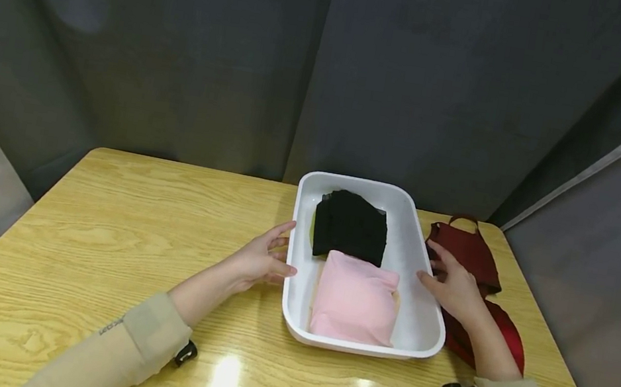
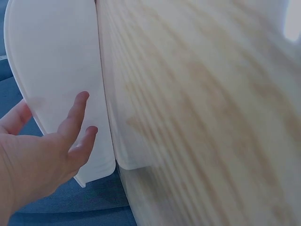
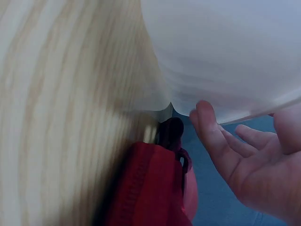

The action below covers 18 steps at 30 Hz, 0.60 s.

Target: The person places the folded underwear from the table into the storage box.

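A white plastic tub [image 1: 401,250] stands on the table between my hands. Folded black cloth [image 1: 350,226] lies in its far half, with a bit of yellow-green showing at its left edge. Folded pink cloth [image 1: 358,297] is in the near half, over something beige. My left hand [image 1: 261,260] is at the tub's left side, its fingers spread along the outer wall [image 2: 61,56] in the left wrist view. At the right rim is my right hand [image 1: 455,292], fingers extended; the right wrist view shows its fingertips [image 3: 205,113] right at the tub's outside.
A dark red cloth item [image 1: 473,254] with a strap loop lies right of the tub, partly under my right forearm. The wooden table [image 1: 129,240] extends left. Grey curtains [image 1: 216,59] hang behind it and at both sides.
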Each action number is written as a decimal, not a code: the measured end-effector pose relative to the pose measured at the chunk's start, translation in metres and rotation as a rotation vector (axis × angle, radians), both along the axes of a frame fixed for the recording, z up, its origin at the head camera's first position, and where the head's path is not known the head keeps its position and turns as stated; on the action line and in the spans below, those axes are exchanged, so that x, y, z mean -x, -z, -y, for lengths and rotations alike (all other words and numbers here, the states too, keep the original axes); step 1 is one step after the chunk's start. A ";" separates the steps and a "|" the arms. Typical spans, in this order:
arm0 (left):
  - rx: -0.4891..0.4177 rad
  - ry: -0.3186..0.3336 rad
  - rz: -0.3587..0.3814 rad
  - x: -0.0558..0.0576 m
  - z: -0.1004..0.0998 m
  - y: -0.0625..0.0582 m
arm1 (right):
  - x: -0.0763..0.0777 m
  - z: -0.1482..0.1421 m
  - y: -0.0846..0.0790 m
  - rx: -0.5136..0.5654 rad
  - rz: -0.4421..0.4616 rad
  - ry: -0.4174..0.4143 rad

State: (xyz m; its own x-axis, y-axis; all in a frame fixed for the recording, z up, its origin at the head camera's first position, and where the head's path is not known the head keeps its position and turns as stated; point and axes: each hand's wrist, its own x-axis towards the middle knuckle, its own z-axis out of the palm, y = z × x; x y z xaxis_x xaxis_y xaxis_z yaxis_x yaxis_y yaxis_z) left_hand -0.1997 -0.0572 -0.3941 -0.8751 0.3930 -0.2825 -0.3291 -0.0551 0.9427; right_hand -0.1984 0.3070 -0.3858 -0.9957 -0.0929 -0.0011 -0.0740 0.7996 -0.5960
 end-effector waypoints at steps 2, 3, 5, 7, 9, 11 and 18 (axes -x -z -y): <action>0.000 0.000 -0.001 0.000 0.000 0.000 | -0.001 -0.001 0.000 0.001 -0.032 0.010; 0.000 0.001 -0.002 0.000 0.000 0.000 | -0.001 -0.002 -0.001 0.006 -0.046 0.014; -0.003 0.002 0.000 0.000 0.000 0.001 | -0.003 -0.003 -0.002 0.015 -0.067 0.017; -0.006 0.006 -0.002 0.000 -0.001 0.001 | -0.005 -0.005 -0.003 0.020 -0.081 0.015; -0.007 0.007 0.004 0.000 -0.001 0.001 | -0.008 -0.007 -0.005 0.026 -0.096 0.011; -0.009 0.011 0.003 0.000 -0.001 0.001 | -0.012 -0.009 -0.008 0.027 -0.118 0.006; -0.007 0.012 0.007 -0.001 0.000 0.001 | -0.022 -0.018 -0.022 0.073 -0.210 -0.024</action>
